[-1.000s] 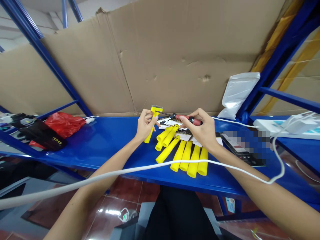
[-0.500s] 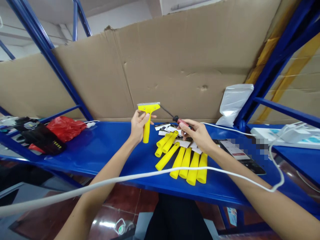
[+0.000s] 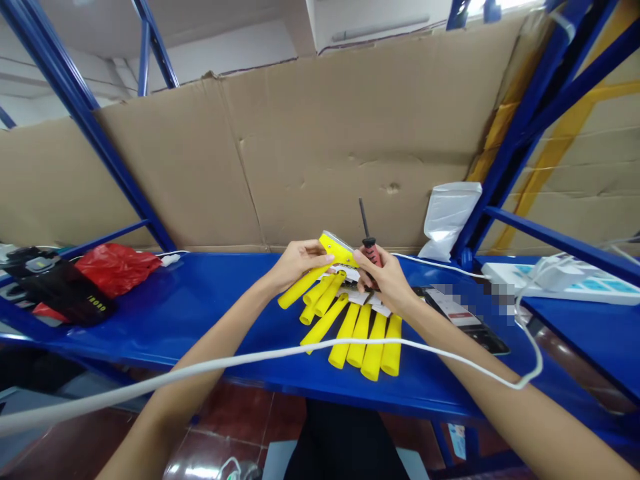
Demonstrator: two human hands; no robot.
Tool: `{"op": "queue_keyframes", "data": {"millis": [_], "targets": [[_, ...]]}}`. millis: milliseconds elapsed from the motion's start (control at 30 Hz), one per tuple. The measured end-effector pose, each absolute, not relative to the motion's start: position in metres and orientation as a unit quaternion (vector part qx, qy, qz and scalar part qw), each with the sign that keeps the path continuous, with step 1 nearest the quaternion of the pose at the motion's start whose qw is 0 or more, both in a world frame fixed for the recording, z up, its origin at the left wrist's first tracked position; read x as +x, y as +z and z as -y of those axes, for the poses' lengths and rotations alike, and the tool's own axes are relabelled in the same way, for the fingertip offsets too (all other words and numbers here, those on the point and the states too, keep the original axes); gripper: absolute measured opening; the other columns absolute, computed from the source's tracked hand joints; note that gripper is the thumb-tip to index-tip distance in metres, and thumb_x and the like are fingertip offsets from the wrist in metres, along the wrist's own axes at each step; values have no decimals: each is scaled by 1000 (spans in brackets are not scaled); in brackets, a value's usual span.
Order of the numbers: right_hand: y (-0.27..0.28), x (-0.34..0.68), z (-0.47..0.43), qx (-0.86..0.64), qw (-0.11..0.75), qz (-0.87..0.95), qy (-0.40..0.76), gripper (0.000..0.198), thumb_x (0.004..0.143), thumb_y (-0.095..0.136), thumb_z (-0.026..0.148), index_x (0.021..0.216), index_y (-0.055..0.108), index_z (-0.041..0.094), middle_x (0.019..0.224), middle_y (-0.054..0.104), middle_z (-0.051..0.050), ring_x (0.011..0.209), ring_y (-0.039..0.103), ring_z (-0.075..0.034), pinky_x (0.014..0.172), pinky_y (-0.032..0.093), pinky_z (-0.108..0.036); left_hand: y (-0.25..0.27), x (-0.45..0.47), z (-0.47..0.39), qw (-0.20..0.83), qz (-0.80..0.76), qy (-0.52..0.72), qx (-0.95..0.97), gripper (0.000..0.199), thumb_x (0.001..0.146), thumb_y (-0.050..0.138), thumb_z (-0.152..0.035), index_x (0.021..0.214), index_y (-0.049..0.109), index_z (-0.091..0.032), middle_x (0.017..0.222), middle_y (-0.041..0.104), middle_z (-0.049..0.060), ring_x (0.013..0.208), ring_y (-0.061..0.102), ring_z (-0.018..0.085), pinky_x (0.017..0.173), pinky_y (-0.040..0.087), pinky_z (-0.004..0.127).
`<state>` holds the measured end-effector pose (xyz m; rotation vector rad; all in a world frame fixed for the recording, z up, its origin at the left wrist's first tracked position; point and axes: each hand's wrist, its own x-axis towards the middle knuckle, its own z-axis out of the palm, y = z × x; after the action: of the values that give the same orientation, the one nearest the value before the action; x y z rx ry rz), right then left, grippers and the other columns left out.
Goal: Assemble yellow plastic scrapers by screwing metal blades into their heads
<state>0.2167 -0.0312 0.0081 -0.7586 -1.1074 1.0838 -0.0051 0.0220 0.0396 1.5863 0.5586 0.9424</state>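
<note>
A yellow scraper (image 3: 339,253) with a metal edge is tilted above the blue shelf, its handle slanting down to the left. My left hand (image 3: 299,265) is closed around it near the head. My right hand (image 3: 384,275) grips a screwdriver (image 3: 371,248) by its red and black handle, the shaft pointing up. The thumb and fingers of that hand also touch the right end of the scraper's head. Just below both hands, several yellow handles (image 3: 371,347) lie fanned out, their far ends among small printed cards (image 3: 383,308).
A white cable (image 3: 240,360) crosses in front of my forearms. On the blue shelf (image 3: 200,320) a red plastic bag (image 3: 117,267) and a black case (image 3: 83,293) lie left; a phone-like dark device (image 3: 493,337) lies right. Cardboard (image 3: 310,147) stands behind, with a white pouch (image 3: 451,213) against it.
The scraper has come down and right and turned from upright to slanted. The screwdriver's tip has left the scraper's head and now points up. My right hand now touches the scraper too.
</note>
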Motion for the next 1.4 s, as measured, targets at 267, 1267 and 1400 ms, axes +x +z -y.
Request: {"op": "queue_keyframes", "data": {"millis": [267,1267,1400], "targets": [[9,237,16,-383,689,461,409,52,61,110,55,77,77,18,57,60,4,44,45,-9,41,53,-25,34,5,-62,462,-269,415,737,43,87,96,-51,111,84,-17,110,87,13,100,84,25,98,67,41],[17,280,-12,-376,812,301,329,45,77,102,47,85,64,23,54,53,11,43,47,-7,37,40,-20,-36,-56,-118,140,-442,377,801,41,79,79,-29,117,68,-21,125,73,13,104,71,28,90,61,40],[16,280,-13,-380,811,301,328,48,77,103,49,84,63,24,53,52,11,41,47,-8,36,38,-19,-36,-55,-114,133,-435,364,813,34,87,74,-28,119,64,-24,117,79,8,93,71,25,93,58,40]]}}
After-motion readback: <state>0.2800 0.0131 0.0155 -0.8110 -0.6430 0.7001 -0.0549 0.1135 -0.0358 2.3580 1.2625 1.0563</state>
